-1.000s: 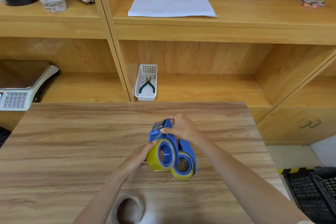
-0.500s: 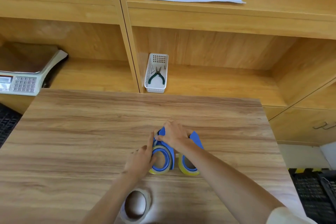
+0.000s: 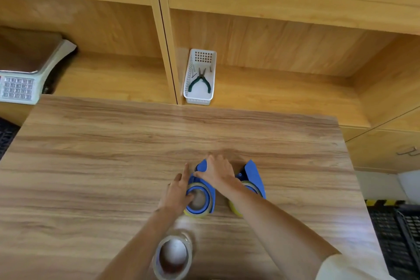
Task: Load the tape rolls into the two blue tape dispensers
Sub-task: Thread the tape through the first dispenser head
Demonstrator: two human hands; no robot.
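Two blue tape dispensers rest side by side on the wooden table (image 3: 113, 166), each with a yellowish tape roll in it. My right hand (image 3: 217, 171) lies over the top of the left dispenser (image 3: 202, 198), gripping it. My left hand (image 3: 179, 191) presses against that dispenser's left side, fingers partly spread. The right dispenser (image 3: 252, 177) stands untouched, its roll partly hidden behind my right forearm. A loose clear tape roll (image 3: 173, 257) lies flat near the table's front edge.
Behind the table are wooden shelves. A white basket (image 3: 193, 95) holding green-handled pliers (image 3: 201, 80) sits on the lower shelf, and a weighing scale (image 3: 25, 75) stands at the left. A black crate (image 3: 395, 241) is on the floor at the right.
The left dispenser came down from a raised, tilted hold onto the table. Both hands went down with it and stay on it. The camera view tilted downward.
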